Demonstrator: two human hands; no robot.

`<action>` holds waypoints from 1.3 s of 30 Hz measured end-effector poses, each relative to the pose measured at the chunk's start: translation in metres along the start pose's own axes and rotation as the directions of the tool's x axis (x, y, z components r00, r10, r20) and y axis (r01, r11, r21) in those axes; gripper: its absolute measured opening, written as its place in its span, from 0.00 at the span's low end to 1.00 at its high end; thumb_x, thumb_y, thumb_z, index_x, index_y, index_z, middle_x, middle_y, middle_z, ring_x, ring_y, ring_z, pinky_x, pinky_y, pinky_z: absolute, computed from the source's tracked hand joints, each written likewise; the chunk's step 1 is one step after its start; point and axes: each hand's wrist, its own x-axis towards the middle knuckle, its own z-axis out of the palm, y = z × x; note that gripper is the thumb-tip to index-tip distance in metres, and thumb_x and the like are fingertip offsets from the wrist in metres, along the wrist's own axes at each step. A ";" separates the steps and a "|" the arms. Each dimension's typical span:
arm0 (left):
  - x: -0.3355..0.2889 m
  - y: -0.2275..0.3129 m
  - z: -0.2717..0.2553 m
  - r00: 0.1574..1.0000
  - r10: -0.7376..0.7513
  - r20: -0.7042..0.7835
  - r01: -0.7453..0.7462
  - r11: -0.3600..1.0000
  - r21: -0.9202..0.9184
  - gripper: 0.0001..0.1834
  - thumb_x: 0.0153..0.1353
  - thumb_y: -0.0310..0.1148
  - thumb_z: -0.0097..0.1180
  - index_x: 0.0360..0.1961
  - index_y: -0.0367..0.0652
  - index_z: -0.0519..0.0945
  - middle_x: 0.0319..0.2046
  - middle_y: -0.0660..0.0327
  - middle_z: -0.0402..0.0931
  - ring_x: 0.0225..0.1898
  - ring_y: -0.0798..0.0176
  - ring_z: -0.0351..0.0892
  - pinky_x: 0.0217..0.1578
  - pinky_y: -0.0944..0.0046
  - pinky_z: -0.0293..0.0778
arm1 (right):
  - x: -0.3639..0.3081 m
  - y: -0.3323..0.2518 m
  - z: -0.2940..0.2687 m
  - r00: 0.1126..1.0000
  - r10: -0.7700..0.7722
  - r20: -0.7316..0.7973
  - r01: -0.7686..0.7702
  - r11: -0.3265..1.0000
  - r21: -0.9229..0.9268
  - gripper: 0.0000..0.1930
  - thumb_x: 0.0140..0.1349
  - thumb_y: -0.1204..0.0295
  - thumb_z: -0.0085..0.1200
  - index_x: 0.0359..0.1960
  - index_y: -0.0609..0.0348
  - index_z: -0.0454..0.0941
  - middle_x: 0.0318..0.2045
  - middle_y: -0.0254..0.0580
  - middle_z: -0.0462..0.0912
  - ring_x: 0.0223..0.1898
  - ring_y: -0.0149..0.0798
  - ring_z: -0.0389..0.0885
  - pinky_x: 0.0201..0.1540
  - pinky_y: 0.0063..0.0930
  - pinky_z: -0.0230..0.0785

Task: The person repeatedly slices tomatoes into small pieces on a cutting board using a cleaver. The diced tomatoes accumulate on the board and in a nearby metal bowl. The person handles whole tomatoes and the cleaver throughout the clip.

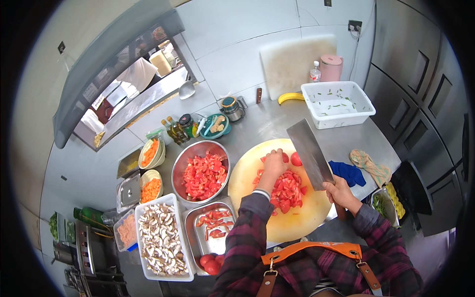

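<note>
On a round, yellowish cutting board (242,180), my left hand (273,166) has its fingers curled over a red tomato (285,157) near the far side; part of it is hidden under the fingers. My right hand (342,194) grips the handle of a wide cleaver (310,151), its blade raised over the board's right side and pointing away from me. Beside the blade lies another tomato piece (296,159). Chopped tomato (288,192) is heaped in the middle of the board, below and right of my left hand.
Left of the board stand a steel bowl of chopped tomato (204,175), a metal tray (195,242) with tomatoes, and a white tub of sliced mushrooms (161,237). A white basin (339,120) and banana (290,98) sit at the back. Cloths (347,173) lie at right.
</note>
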 end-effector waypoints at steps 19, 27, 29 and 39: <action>-0.254 -0.019 -0.008 0.956 -0.009 -0.293 -0.072 0.962 -0.264 0.27 0.46 0.31 0.67 0.49 0.39 0.72 0.47 0.48 0.73 0.50 0.45 0.72 0.51 0.53 0.72 | 0.043 0.024 0.054 0.712 0.383 0.589 0.007 0.834 -0.551 0.21 0.66 0.65 0.52 0.57 0.62 0.71 0.19 0.36 0.71 0.17 0.30 0.71 0.19 0.25 0.65; -0.248 -0.009 0.023 0.946 0.114 -0.305 -0.181 0.963 -0.201 0.26 0.43 0.28 0.68 0.46 0.40 0.74 0.47 0.51 0.70 0.50 0.43 0.70 0.50 0.52 0.72 | 0.019 -0.008 0.056 0.774 0.054 0.630 0.533 0.480 -0.697 0.15 0.63 0.64 0.52 0.46 0.61 0.75 0.27 0.55 0.80 0.32 0.53 0.81 0.35 0.46 0.72; -0.249 -0.009 0.024 0.950 0.097 -0.297 -0.170 0.959 -0.229 0.25 0.43 0.28 0.68 0.45 0.40 0.75 0.45 0.51 0.70 0.49 0.43 0.70 0.50 0.52 0.72 | 0.012 -0.025 0.051 0.766 0.076 0.638 0.539 0.465 -0.702 0.14 0.62 0.65 0.52 0.43 0.62 0.76 0.30 0.59 0.80 0.35 0.59 0.80 0.38 0.51 0.71; -0.253 -0.014 0.033 0.935 0.118 -0.334 -0.196 0.958 -0.210 0.24 0.44 0.26 0.68 0.45 0.41 0.75 0.43 0.51 0.69 0.48 0.44 0.69 0.48 0.51 0.71 | 0.004 0.001 0.093 0.784 -0.010 0.620 0.543 0.494 -0.679 0.11 0.63 0.68 0.48 0.43 0.60 0.75 0.30 0.58 0.81 0.36 0.57 0.81 0.38 0.50 0.71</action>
